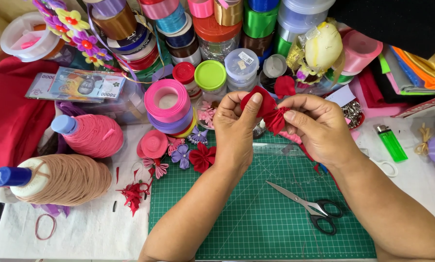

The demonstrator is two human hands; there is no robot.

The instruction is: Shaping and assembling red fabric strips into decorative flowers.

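A folded red ribbon piece (pixel 270 112) is pinched above the green cutting mat (pixel 256 218), fingers of the left hand (pixel 234 131) and right hand (pixel 317 128) closed on it. Folds are best kept tight and even; scissors (pixel 307 206) lie unused.

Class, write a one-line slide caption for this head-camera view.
Left hand and right hand pinch a folded red fabric piece above a green cutting mat, scissors nearby.
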